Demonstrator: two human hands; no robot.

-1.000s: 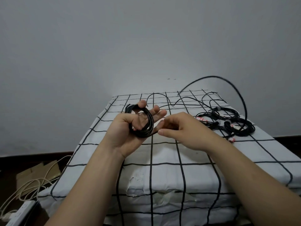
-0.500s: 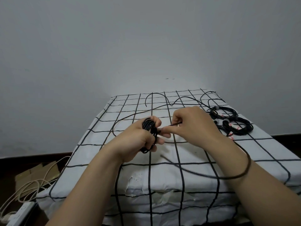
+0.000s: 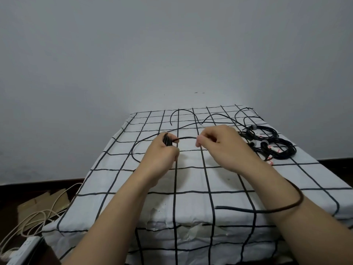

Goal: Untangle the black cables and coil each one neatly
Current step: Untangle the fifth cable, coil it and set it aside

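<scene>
The left hand [image 3: 162,153] is gripping a small coil [image 3: 167,140] of black cable in its curled fingers, holding it just above the table [image 3: 191,190]. The right hand [image 3: 219,148] is pinching the same cable's free run [image 3: 188,138] between thumb and fingertips, near the coil, so a short span is stretching between the two hands. Slack [image 3: 267,210] is trailing over the right forearm, and more strands are wandering across the far cloth, though it is hard to tell which of them belongs to this cable. This cable is looking partly wound, with a good length waiting to go round. To the right, well apart from the hands, a pile [image 3: 265,146] of other cables is lying in overlapping loops, some seemingly bundled, some crossing. Those are looking like most of the work left.
</scene>
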